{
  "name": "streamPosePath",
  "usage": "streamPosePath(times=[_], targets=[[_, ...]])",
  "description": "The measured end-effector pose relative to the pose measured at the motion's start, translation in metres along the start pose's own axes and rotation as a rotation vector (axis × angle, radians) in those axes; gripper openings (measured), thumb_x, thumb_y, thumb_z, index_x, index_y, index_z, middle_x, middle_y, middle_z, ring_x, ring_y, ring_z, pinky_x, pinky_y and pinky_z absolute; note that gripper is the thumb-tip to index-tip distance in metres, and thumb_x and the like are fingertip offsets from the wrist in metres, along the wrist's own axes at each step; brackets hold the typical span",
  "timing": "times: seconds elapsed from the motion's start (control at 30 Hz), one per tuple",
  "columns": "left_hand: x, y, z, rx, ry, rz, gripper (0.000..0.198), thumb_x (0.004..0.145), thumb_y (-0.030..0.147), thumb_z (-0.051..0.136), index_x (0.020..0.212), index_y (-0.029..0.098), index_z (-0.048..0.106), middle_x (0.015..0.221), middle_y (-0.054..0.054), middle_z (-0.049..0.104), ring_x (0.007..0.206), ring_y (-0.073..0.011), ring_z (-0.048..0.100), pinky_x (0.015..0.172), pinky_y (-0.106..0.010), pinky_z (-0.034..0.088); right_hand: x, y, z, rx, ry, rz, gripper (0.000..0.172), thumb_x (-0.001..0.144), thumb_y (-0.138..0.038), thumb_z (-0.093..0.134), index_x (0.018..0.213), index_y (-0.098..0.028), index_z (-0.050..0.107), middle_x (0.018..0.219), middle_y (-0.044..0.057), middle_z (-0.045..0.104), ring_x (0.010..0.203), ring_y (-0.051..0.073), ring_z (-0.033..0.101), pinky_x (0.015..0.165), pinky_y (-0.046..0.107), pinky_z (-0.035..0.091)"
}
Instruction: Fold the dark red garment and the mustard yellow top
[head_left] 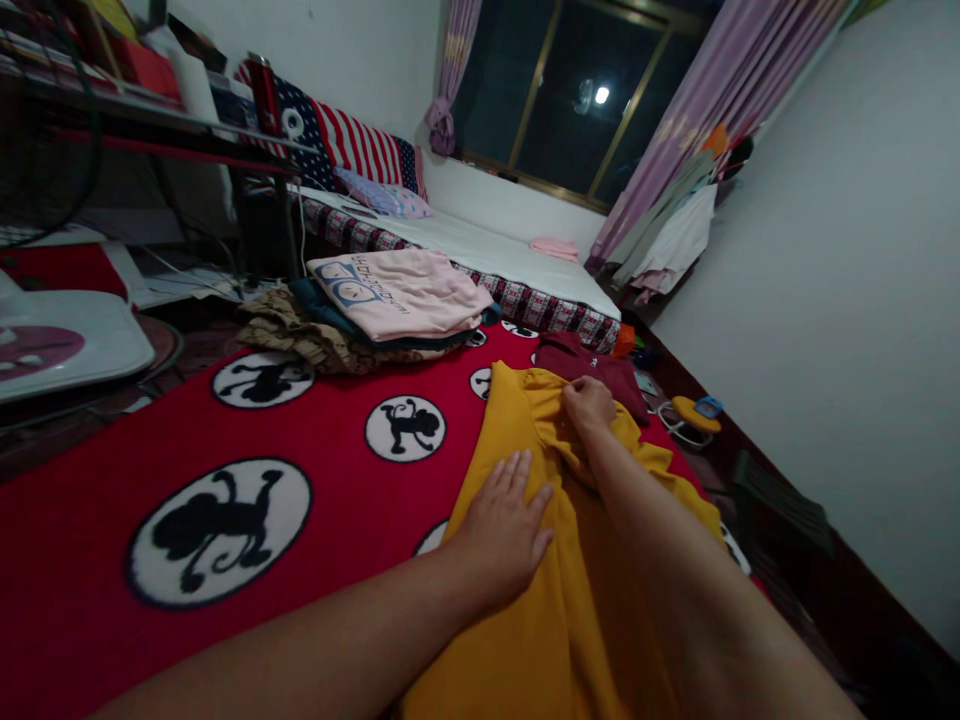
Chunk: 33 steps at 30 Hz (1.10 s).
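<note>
Smoothing looks like the step underway: the yellow garment [540, 560], spread near the red blanket's [150, 450] right edge, is pressed flat by the spread left hand [504, 525] while its top hem is pinched by the right hand [589, 402], so that fold probably wants tugging straight next.
</note>
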<state>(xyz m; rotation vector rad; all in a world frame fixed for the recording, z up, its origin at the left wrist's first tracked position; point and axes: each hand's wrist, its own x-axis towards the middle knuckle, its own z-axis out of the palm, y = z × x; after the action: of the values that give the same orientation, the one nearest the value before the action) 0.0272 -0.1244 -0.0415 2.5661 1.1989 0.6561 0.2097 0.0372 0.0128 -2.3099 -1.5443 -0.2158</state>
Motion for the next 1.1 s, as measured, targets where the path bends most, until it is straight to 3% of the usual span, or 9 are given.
streamPosePath(times=[0.27,0.4,0.53,0.6,0.7,0.8,0.87,0.97,1.1], targets=[[0.000,0.000,0.002,-0.020,-0.024,0.008,0.056,0.091,0.042,0.048,0.140,0.016,0.046,0.157,-0.020,0.017,0.145,-0.0354,0.015,0.117,-0.049,0.021,0.008,0.002,0.027,-0.078,-0.039,-0.012,0.029,0.087,-0.030,0.048,0.104,-0.019,0.069,0.100,0.015,0.071,0.098,0.029,0.066,0.080,0.038,0.047],[0.000,-0.001,0.004,-0.007,-0.015,0.013,0.056,0.091,0.043,0.047,0.141,0.016,0.046,0.157,-0.019,0.018,0.145,-0.0355,0.014,0.117,-0.050,0.021,0.004,-0.011,0.014,-0.127,-0.062,-0.066,0.029,0.088,-0.023,0.048,0.108,-0.012,0.066,0.107,0.020,0.068,0.103,0.031,0.063,0.085,0.041,0.045],[0.000,0.000,0.004,0.006,0.000,0.029,0.053,0.093,0.042,0.045,0.138,0.015,0.048,0.156,-0.018,0.023,0.144,-0.0349,0.018,0.116,-0.049,0.024,-0.013,-0.032,-0.010,-0.112,-0.015,-0.330,0.033,0.091,-0.023,0.044,0.119,-0.014,0.061,0.123,0.018,0.061,0.114,0.029,0.057,0.093,0.040,0.042],[0.000,0.002,0.002,0.010,-0.013,0.035,0.049,0.094,0.039,0.042,0.135,0.013,0.052,0.154,-0.020,0.026,0.143,-0.0345,0.020,0.117,-0.048,0.024,-0.024,-0.043,-0.009,-0.063,-0.081,-0.522,0.037,0.094,-0.030,0.040,0.125,-0.016,0.058,0.129,0.015,0.059,0.117,0.026,0.055,0.098,0.038,0.039],[0.000,0.004,-0.002,0.006,-0.026,0.036,0.047,0.094,0.035,0.041,0.135,0.013,0.052,0.154,-0.020,0.027,0.143,-0.0335,0.022,0.117,-0.047,0.024,-0.034,-0.051,0.010,-0.034,-0.289,-0.634,0.053,0.098,-0.044,0.032,0.141,-0.016,0.044,0.149,0.012,0.040,0.137,0.025,0.035,0.111,0.043,0.026],[0.001,0.004,-0.004,-0.001,-0.034,0.046,0.051,0.093,0.036,0.044,0.138,0.012,0.048,0.155,-0.021,0.023,0.144,-0.0343,0.020,0.117,-0.048,0.023,-0.034,-0.052,0.030,-0.023,-0.432,-0.566,0.063,0.098,-0.050,0.024,0.151,-0.016,0.023,0.160,0.008,0.015,0.147,0.023,0.011,0.116,0.047,0.014],[0.001,0.004,-0.006,0.001,-0.049,0.047,0.052,0.093,0.036,0.044,0.137,0.011,0.049,0.155,-0.022,0.022,0.144,-0.0349,0.020,0.117,-0.049,0.023,-0.034,-0.052,0.033,-0.003,-0.464,-0.537,0.065,0.098,-0.052,0.023,0.152,-0.017,0.020,0.160,0.007,0.011,0.148,0.022,0.007,0.116,0.049,0.011],[0.001,0.003,-0.009,0.005,-0.088,0.040,0.051,0.093,0.037,0.044,0.135,0.009,0.052,0.153,-0.024,0.026,0.143,-0.0351,0.023,0.116,-0.050,0.023,-0.044,-0.050,0.023,0.049,-0.464,-0.544,0.063,0.096,-0.050,0.033,0.149,-0.016,0.030,0.158,0.011,0.021,0.146,0.026,0.015,0.114,0.050,0.019],[0.001,0.001,-0.007,-0.010,-0.062,0.060,0.051,0.092,0.035,0.047,0.138,0.013,0.048,0.152,-0.021,0.031,0.142,-0.0334,0.026,0.116,-0.049,0.024,-0.071,-0.023,-0.011,0.340,-0.421,-0.654,0.040,0.087,-0.033,0.055,0.122,-0.016,0.061,0.125,0.011,0.064,0.113,0.023,0.059,0.095,0.035,0.045]])
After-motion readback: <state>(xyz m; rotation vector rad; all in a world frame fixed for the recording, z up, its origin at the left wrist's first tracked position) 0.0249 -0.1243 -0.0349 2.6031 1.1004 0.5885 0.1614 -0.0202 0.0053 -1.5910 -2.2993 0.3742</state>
